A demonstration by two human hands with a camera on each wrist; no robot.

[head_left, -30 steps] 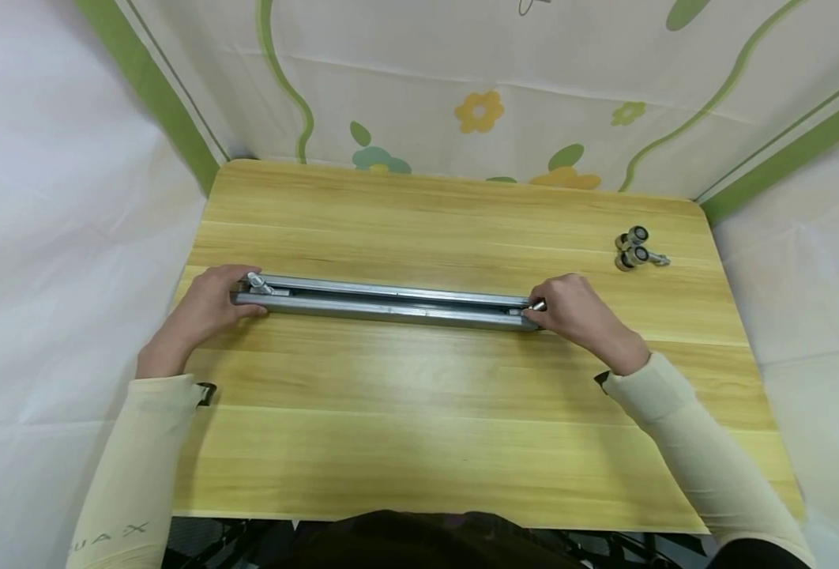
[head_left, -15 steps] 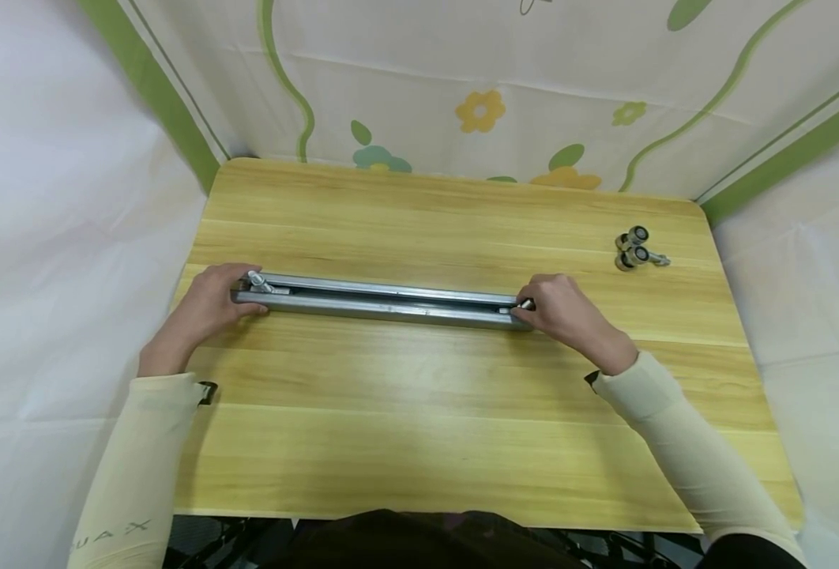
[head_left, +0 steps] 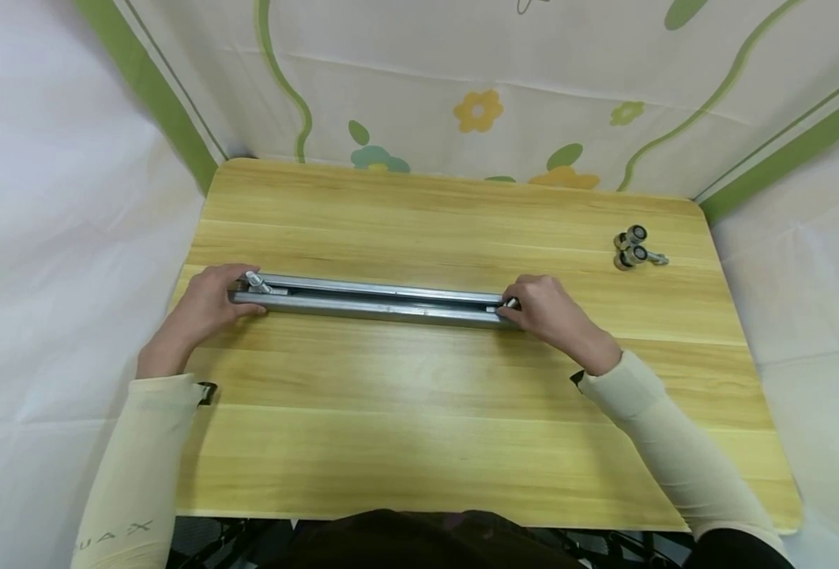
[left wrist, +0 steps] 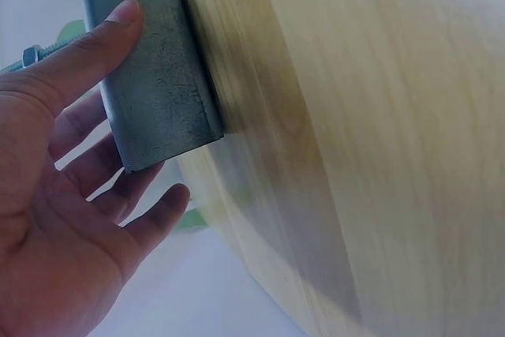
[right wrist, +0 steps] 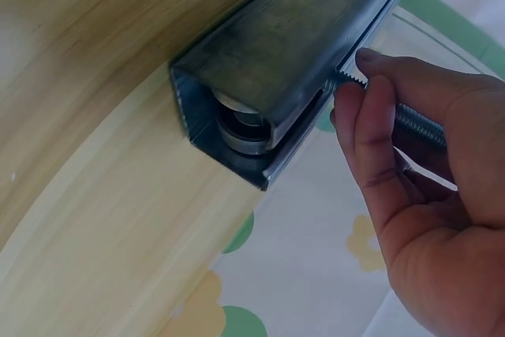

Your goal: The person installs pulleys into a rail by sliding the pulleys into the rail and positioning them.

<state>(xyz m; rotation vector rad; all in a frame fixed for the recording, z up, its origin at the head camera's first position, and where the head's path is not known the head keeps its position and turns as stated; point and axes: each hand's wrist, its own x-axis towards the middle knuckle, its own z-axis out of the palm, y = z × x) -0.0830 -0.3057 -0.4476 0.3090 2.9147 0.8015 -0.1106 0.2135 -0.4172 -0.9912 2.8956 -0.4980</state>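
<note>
A long metal channel rail (head_left: 391, 310) lies across the table, slot upward. My left hand (head_left: 206, 308) grips its left end, thumb on the near side and fingers on the far side. A threaded bolt (head_left: 256, 281) sticks up from the slot beside that hand. At the right end, my right hand (head_left: 554, 314) pinches the threaded bolt (right wrist: 422, 126) of a roller trolley between thumb and fingers. The trolley's wheel (right wrist: 243, 136) sits inside the rail, just within its open end, as the right wrist view shows. The rest of the trolley is hidden by the rail.
Another roller trolley (head_left: 633, 254), with several wheels and a bolt, lies at the back right of the wooden table (head_left: 419, 442). White curtains (head_left: 419, 63) with printed flowers stand behind the table and at both sides.
My right hand has moved left along the rail, and the trolley bolt it pinches has slid left in the slot. The left hand and the rail have stayed in place.
</note>
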